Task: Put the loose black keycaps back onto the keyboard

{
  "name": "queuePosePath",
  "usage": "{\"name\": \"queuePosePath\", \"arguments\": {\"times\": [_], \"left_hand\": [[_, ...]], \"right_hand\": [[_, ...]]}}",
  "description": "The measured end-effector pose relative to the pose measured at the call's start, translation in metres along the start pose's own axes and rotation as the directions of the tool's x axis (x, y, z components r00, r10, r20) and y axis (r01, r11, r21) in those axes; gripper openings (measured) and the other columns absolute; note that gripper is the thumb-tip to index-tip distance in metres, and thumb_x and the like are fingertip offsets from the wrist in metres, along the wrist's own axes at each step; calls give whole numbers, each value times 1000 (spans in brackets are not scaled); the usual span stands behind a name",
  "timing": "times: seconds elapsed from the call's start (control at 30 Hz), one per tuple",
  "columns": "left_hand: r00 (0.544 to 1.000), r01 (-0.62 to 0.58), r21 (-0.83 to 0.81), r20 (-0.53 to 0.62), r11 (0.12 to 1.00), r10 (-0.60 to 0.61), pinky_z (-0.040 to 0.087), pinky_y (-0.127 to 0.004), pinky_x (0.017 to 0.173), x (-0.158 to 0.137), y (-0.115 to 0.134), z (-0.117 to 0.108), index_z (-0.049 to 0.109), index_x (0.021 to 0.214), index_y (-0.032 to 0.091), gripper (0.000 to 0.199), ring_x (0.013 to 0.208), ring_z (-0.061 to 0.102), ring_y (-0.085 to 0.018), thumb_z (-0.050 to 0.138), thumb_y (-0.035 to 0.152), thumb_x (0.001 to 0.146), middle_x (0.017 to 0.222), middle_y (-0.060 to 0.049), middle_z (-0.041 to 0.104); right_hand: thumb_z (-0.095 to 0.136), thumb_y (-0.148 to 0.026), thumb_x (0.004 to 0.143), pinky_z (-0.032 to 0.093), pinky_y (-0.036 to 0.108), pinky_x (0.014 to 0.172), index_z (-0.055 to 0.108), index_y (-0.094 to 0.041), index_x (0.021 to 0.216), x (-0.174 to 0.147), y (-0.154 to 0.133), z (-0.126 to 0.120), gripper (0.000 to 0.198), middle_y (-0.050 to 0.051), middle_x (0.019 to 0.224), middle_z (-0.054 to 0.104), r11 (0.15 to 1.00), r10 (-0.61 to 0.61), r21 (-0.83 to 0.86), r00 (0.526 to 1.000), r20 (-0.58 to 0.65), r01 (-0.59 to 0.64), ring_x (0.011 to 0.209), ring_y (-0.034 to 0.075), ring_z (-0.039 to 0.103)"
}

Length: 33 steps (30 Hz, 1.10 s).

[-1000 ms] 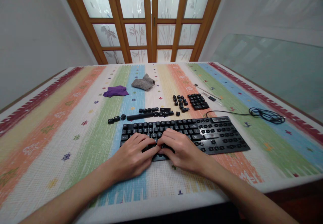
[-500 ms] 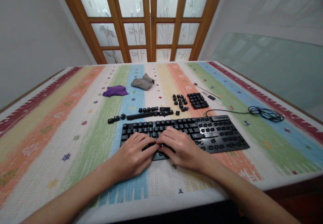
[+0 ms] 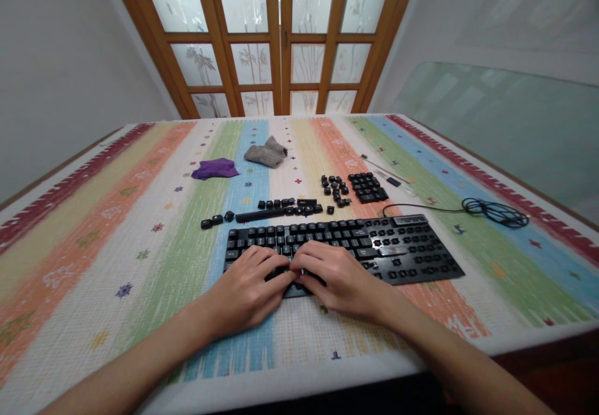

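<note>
A black keyboard [image 3: 369,253] lies on the table before me. Keycaps cover its left and middle parts, while bare key sockets show on the right side. My left hand [image 3: 253,284] rests over the lower left keys with fingers bent and closed. From the other side, my right hand [image 3: 334,274] curls over the lower middle keys, its fingers drawn together. The fingertips of both hands meet at one spot low on the keyboard. Whatever they pinch there is hidden beneath the fingers.
Behind the keyboard lie a long spacebar keycap [image 3: 259,215], several loose keycaps [image 3: 334,187] and a block of keycaps [image 3: 367,187]. Farther back are a purple cloth [image 3: 215,168] and grey fabric pieces [image 3: 266,153]. A coiled cable [image 3: 496,212] sits right, near a thin rod [image 3: 386,170].
Both hands stay at the same spot on the keyboard; the fingers have shifted only slightly. The whole view has moved a little.
</note>
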State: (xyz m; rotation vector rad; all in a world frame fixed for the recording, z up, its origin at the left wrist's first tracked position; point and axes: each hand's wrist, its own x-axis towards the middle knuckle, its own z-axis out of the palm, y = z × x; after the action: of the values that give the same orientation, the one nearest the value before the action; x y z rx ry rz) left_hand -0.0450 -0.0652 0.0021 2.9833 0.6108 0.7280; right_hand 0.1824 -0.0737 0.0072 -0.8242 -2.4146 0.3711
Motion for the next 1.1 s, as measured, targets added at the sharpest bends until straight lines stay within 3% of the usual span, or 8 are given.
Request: {"name": "queuePosePath", "arguments": {"times": [0.23, 0.4, 0.57, 0.7, 0.83, 0.93, 1.1], "left_hand": [[999, 31, 9, -13, 999, -31, 48, -41, 82, 2, 4, -3, 65, 96, 14, 18, 95, 55, -25, 48, 14, 95, 102, -12, 63], [1000, 20, 13, -11, 1000, -20, 45, -46, 89, 1, 2, 1, 65, 91, 14, 17, 105, 56, -28, 49, 13, 93, 112, -13, 64], [1000, 26, 16, -8, 1000, -26, 44, -47, 94, 1, 0, 5, 67, 102, 15, 19, 109, 57, -27, 49, 15, 95, 115, -13, 64], [1000, 0, 27, -24, 1000, 1, 46, -46, 94, 1, 0, 5, 64, 116, 14, 25, 109, 57, -27, 50, 15, 96, 118, -14, 64], [1000, -1, 30, -29, 1000, 2, 48, -46, 93, 1, 1, 5, 64, 117, 14, 25, 108, 57, -26, 49, 15, 96, 118, -13, 65], [999, 1, 28, -34, 1000, 0, 49, -46, 93, -1, 1, 6, 63, 117, 14, 25, 108, 57, -26, 49, 14, 96, 118, -13, 65], [1000, -7, 35, -30, 999, 8, 49, -47, 94, -2, 1, 6, 62, 119, 13, 27, 109, 57, -27, 51, 14, 95, 120, -13, 65]], "right_hand": [[45, -7, 96, 36, 28, 58, 61, -16, 87, 0, -1, 3, 20, 2, 76, 62, 987, -69, -145, 998, 9, 70, 66, 15, 52], [46, -8, 92, 28, 30, 51, 61, -17, 82, 0, -10, 2, 20, 1, 73, 64, 968, -76, -238, 996, 43, 84, 55, 12, 51], [54, -18, 89, 44, 29, 59, 67, -16, 89, -2, -6, -3, 13, 5, 84, 70, 983, -92, -163, 996, -21, 87, 68, 16, 63], [53, -16, 93, 53, 31, 74, 70, -17, 91, 1, 14, -12, 17, 8, 94, 72, 992, -27, -123, 982, -189, 4, 84, 18, 66], [56, -18, 92, 53, 36, 81, 69, -17, 86, 11, 30, -30, 14, 7, 90, 70, 990, 80, -87, 938, -338, -115, 86, 20, 65], [57, -18, 91, 51, 36, 78, 69, -18, 86, 19, 38, -45, 13, 7, 90, 69, 977, 143, -99, 924, -355, -189, 84, 20, 63], [59, -18, 88, 49, 39, 84, 70, -19, 85, 32, 50, -51, 11, 7, 91, 69, 962, 170, -164, 946, -275, -220, 91, 23, 62]]}}
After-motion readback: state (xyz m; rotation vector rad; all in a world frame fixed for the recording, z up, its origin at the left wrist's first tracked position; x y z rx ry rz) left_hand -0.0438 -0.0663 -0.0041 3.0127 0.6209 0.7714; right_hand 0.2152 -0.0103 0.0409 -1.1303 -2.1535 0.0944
